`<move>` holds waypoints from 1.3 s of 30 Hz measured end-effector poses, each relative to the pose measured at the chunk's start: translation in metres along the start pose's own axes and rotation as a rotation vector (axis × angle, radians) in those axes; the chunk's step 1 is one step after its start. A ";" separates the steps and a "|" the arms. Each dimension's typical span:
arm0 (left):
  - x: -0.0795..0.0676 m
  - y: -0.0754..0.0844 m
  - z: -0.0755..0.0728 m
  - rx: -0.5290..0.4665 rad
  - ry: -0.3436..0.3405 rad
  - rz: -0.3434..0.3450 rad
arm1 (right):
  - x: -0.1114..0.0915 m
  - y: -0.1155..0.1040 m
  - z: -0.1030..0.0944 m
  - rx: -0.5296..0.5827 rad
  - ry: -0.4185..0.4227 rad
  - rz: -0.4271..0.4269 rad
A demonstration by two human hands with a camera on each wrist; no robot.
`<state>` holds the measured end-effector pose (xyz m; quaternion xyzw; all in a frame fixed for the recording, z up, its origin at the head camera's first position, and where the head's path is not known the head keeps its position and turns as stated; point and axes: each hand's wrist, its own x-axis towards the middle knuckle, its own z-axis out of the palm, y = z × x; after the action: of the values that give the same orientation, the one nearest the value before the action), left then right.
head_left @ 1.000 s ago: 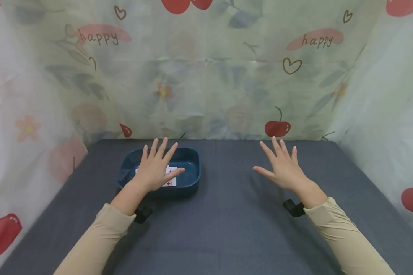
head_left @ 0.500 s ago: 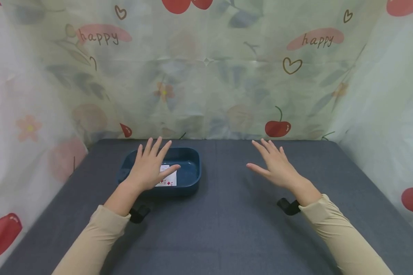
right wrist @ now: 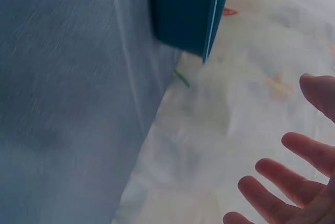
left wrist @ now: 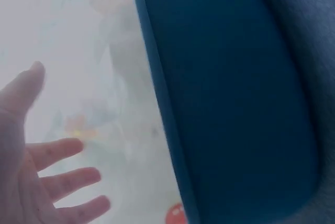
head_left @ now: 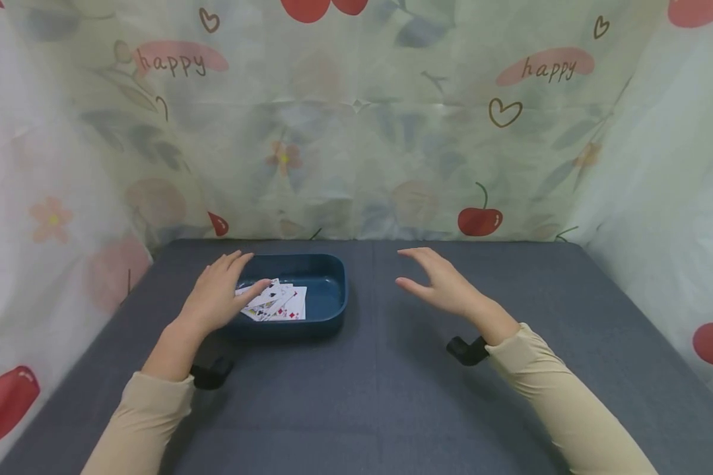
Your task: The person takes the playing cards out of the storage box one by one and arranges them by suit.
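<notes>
A dark blue rectangular tray (head_left: 325, 290) stands on the left half of the table, with several playing cards (head_left: 279, 303) fanned in a loose pile inside. My left hand (head_left: 214, 293) hovers over the tray's left end, fingers loosely extended and thumb apart, hiding that end and some cards. It holds nothing. My right hand (head_left: 445, 284) hangs in the air to the right of the tray, thumb and fingers spread apart with nothing between them. In the left wrist view the tray's outer wall (left wrist: 230, 98) shows beside the hand; the cards are out of sight there.
A dark grey cloth (head_left: 368, 389) covers the table. Printed fabric (head_left: 356, 132) with cherries, flowers and hearts hangs at the back and both sides. A black wrist mount (head_left: 468, 351) sits under the right wrist and another black mount (head_left: 212, 373) under the left.
My left hand has moved left, uncovering more of the cards. My right hand has moved left toward the tray and turned inward. The tray has stayed in place.
</notes>
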<state>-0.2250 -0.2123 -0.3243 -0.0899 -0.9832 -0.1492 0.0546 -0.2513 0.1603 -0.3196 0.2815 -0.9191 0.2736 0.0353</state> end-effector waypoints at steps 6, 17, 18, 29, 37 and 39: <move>-0.011 -0.021 0.002 -0.077 -0.023 -0.066 | 0.014 -0.012 0.013 0.041 -0.033 -0.044; -0.025 -0.047 0.015 -0.137 -0.062 -0.115 | 0.041 -0.029 0.033 0.124 -0.110 -0.077; -0.026 -0.048 0.016 -0.142 -0.065 -0.118 | 0.044 -0.030 0.035 0.133 -0.116 -0.082; -0.031 -0.053 0.019 -0.142 -0.119 -0.177 | 0.086 -0.056 0.052 0.217 -0.165 -0.044; -0.029 -0.052 0.017 -0.131 -0.135 -0.176 | 0.114 -0.074 0.069 0.274 -0.210 -0.039; -0.029 -0.052 0.018 -0.129 -0.133 -0.177 | 0.121 -0.077 0.073 0.278 -0.219 -0.042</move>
<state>-0.2083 -0.2606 -0.3597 -0.0160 -0.9771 -0.2102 -0.0299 -0.3046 0.0085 -0.3176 0.3308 -0.8646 0.3650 -0.0986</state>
